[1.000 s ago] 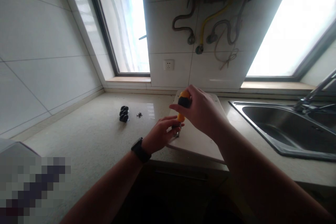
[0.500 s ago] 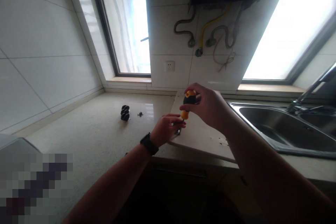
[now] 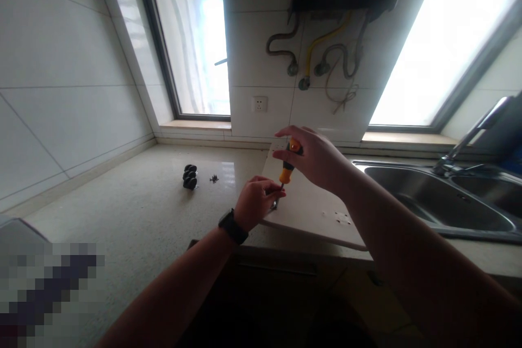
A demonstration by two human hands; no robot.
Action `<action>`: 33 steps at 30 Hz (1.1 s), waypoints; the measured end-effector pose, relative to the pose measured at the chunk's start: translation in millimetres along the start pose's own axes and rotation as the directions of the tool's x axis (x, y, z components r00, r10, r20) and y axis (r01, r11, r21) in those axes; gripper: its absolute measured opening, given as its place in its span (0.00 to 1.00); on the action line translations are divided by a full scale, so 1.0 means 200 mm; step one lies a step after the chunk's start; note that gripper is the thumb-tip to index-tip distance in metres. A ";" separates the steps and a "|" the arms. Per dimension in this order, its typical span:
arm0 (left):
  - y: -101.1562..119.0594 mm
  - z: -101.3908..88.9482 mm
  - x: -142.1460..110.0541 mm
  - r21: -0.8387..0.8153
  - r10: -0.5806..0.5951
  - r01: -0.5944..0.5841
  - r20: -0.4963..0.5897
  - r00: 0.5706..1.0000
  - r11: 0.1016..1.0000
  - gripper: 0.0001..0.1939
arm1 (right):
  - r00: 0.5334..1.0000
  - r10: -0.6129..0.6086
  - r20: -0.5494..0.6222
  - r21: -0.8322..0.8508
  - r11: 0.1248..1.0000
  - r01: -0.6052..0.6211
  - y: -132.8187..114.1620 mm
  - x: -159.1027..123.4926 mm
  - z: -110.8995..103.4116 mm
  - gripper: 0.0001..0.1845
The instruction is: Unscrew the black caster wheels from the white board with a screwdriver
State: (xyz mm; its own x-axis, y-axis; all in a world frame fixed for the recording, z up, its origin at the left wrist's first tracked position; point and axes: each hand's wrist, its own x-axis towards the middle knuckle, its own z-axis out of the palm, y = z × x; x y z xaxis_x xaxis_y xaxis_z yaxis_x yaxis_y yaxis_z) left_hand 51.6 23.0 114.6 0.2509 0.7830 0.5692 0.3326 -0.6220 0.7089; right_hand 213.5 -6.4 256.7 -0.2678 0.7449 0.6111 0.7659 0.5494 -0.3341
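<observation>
My right hand (image 3: 316, 159) is closed round the orange and black handle of a screwdriver (image 3: 289, 164), held nearly upright over a pale board (image 3: 314, 206) on the counter. My left hand (image 3: 255, 201), a dark watch on its wrist, pinches close by the screwdriver's tip at the board's near left corner, where a small metal part (image 3: 275, 204) shows. What the left fingers hold is too small to make out.
Black caster wheels (image 3: 190, 176) and a few small dark screws (image 3: 213, 178) lie on the beige counter (image 3: 155, 212) to the left. A steel sink (image 3: 440, 201) with a tap (image 3: 468, 138) is on the right. Behind are windows, a wall socket (image 3: 259, 104) and pipes.
The screwdriver and my right hand have tilted and shifted slightly right and up; my left hand stays pinched at the tip. The view has drifted a little.
</observation>
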 end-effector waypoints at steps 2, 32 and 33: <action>0.00 0.00 0.00 0.005 -0.006 0.006 -0.001 1.000 1.000 0.07 | 0.995 0.084 -0.059 0.051 0.995 -0.081 0.00 0.00 0.01 0.30; 0.05 -0.08 0.04 -0.268 -0.052 0.123 0.259 0.965 0.956 0.09 | 0.965 -0.049 0.256 0.382 0.922 -0.055 0.07 0.04 -0.08 0.26; 0.04 -0.08 0.04 -0.252 -0.060 0.123 0.242 0.968 0.960 0.08 | 0.963 -0.051 0.264 0.376 0.925 -0.054 0.06 0.04 -0.08 0.27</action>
State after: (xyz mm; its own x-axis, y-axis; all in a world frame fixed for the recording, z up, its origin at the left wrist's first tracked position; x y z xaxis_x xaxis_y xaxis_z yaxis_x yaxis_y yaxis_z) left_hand 42.7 23.3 131.2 0.4427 0.7985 0.4080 0.1206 -0.5039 0.8553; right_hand 230.9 0.4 269.0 -0.4513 0.7895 0.4159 0.5028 0.6100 -0.6124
